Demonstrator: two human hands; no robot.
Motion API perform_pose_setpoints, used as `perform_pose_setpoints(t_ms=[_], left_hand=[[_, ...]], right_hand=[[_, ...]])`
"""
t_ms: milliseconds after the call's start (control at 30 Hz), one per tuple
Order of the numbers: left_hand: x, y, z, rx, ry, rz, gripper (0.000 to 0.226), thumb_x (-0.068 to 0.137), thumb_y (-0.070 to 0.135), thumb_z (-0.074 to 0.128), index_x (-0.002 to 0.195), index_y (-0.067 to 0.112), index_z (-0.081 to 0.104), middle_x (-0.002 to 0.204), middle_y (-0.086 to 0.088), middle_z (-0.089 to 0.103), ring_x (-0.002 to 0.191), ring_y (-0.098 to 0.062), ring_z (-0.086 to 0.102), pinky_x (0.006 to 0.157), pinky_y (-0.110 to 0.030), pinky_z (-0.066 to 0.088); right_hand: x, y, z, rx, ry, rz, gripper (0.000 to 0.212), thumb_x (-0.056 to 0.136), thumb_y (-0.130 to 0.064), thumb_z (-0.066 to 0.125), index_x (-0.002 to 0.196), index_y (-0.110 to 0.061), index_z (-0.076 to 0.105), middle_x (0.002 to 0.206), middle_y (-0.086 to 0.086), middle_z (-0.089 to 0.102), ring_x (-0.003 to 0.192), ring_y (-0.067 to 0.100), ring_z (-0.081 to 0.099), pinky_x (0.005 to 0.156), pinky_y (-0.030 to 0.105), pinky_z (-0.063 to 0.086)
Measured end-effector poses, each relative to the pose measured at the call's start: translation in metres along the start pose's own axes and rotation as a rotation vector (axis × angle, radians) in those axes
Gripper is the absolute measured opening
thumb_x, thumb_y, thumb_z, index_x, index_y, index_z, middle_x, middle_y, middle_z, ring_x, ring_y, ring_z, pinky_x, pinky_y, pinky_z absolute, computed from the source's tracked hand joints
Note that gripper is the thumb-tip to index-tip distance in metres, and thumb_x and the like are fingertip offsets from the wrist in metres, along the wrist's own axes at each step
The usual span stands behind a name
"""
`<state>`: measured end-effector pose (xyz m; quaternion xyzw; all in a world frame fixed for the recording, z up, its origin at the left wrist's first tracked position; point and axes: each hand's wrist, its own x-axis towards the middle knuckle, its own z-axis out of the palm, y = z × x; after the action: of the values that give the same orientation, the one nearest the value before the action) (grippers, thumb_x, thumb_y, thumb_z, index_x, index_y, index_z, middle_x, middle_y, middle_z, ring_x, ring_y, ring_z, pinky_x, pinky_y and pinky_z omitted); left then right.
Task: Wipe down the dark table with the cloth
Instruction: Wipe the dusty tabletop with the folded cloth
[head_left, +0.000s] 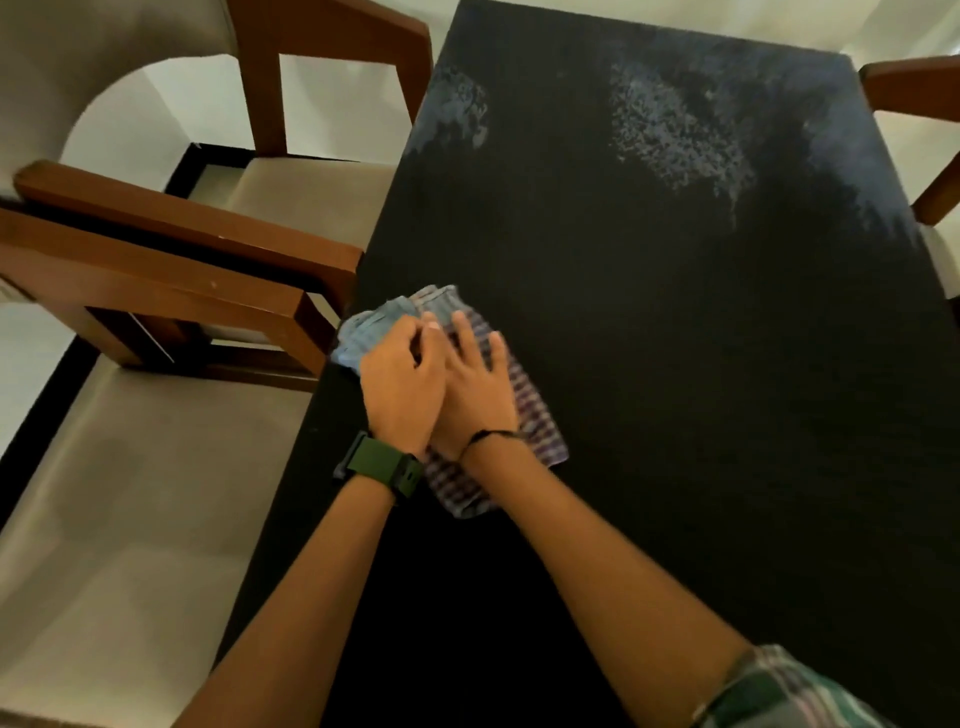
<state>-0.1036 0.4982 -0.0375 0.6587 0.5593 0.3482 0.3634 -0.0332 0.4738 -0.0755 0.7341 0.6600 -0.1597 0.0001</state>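
A checked cloth (535, 415) lies flat on the dark table (675, 338) near its left edge. My right hand (478, 384) presses down on the cloth with its fingers spread and straight. My left hand (402, 379), with a green watch on the wrist, lies partly over the right hand, its fingers bent over the cloth's bunched far-left end. Pale dusty or damp patches (675, 135) show on the far part of the tabletop, with a smaller one at the far left edge.
Two wooden armchairs with beige cushions (156, 467) stand close along the table's left side, one armrest (208, 291) almost touching the edge beside the cloth. Another chair's arm (914, 88) shows at the far right. The floor around is pale.
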Motion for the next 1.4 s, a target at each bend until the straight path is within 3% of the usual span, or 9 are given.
perform_pose_setpoints(t_ms=[100,267,433,600,800,933,1167,1233,1400], left_hand=[[-0.008,0.013,0.017,0.006,-0.057,0.048,0.022,0.092,0.018,0.046,0.083,0.003,0.058,0.080,-0.012,0.061,0.073,-0.024,0.058,0.068,-0.037,0.048],[-0.023,0.028,0.034,0.000,-0.191,0.133,0.020,0.092,0.019,0.046,0.086,0.005,0.059,0.077,-0.009,0.059,0.069,-0.022,0.057,0.063,-0.032,0.046],[-0.024,0.015,0.022,0.017,-0.174,0.112,0.019,0.092,0.019,0.046,0.086,0.006,0.058,0.075,-0.006,0.058,0.063,-0.012,0.052,0.055,-0.015,0.039],[-0.019,0.008,0.000,0.000,-0.110,0.056,0.018,0.092,0.020,0.046,0.084,0.009,0.058,0.072,0.002,0.056,0.058,-0.004,0.049,0.053,-0.005,0.040],[-0.012,0.008,-0.016,0.049,-0.077,0.076,0.018,0.093,0.019,0.044,0.084,0.009,0.056,0.070,0.006,0.052,0.062,-0.003,0.049,0.057,-0.013,0.039],[-0.019,0.008,-0.011,0.063,-0.110,0.087,0.020,0.092,0.017,0.045,0.083,0.004,0.057,0.067,0.004,0.052,0.060,-0.007,0.048,0.055,-0.015,0.039],[-0.036,0.014,-0.009,0.046,-0.160,0.121,0.022,0.092,0.020,0.046,0.086,0.004,0.059,0.078,-0.013,0.062,0.069,-0.023,0.057,0.065,-0.038,0.047],[-0.039,0.015,-0.009,0.030,-0.163,0.114,0.022,0.092,0.020,0.046,0.085,0.003,0.059,0.077,-0.015,0.062,0.068,-0.026,0.058,0.065,-0.040,0.048],[-0.050,0.010,-0.014,0.073,-0.213,0.094,0.022,0.091,0.024,0.046,0.081,0.009,0.058,0.073,-0.008,0.060,0.068,-0.023,0.058,0.067,-0.043,0.050]], right_hand=[[-0.028,0.087,-0.004,0.016,0.176,0.302,0.054,0.098,-0.037,0.033,0.148,-0.036,0.013,0.159,-0.003,0.005,0.146,0.025,0.001,0.113,0.055,0.004],[-0.137,0.240,-0.021,0.129,0.269,0.899,0.051,0.099,-0.033,0.028,0.149,-0.032,0.016,0.159,0.003,0.010,0.145,0.028,0.005,0.114,0.058,0.006],[-0.160,0.250,-0.026,0.217,0.253,1.168,0.055,0.098,-0.040,0.026,0.150,-0.030,0.011,0.159,0.004,0.003,0.145,0.031,-0.002,0.114,0.058,0.000],[-0.075,0.131,-0.010,0.101,0.240,0.733,0.057,0.098,-0.042,0.028,0.150,-0.031,0.007,0.159,0.005,0.000,0.145,0.034,-0.003,0.114,0.058,0.001],[-0.040,-0.022,0.019,-0.001,0.053,0.114,0.068,0.095,-0.051,0.031,0.150,-0.028,-0.003,0.159,0.002,-0.007,0.144,0.031,-0.015,0.113,0.056,-0.009],[-0.041,0.009,0.015,0.019,0.089,0.057,0.058,0.097,-0.047,0.027,0.150,-0.032,0.005,0.159,-0.004,-0.001,0.145,0.024,-0.009,0.113,0.053,-0.007],[-0.065,0.123,-0.006,0.102,0.166,0.625,0.054,0.098,-0.042,0.023,0.149,-0.037,0.004,0.159,-0.001,-0.002,0.145,0.027,-0.007,0.114,0.057,-0.002],[-0.060,0.101,-0.003,0.058,0.160,0.539,0.056,0.098,-0.045,0.024,0.149,-0.037,0.001,0.159,0.000,-0.004,0.145,0.030,-0.008,0.113,0.059,-0.001],[-0.112,-0.010,0.029,-0.005,-0.007,-0.059,0.054,0.097,-0.048,0.021,0.148,-0.037,0.007,0.159,-0.006,-0.002,0.144,0.025,-0.014,0.110,0.055,-0.013]])
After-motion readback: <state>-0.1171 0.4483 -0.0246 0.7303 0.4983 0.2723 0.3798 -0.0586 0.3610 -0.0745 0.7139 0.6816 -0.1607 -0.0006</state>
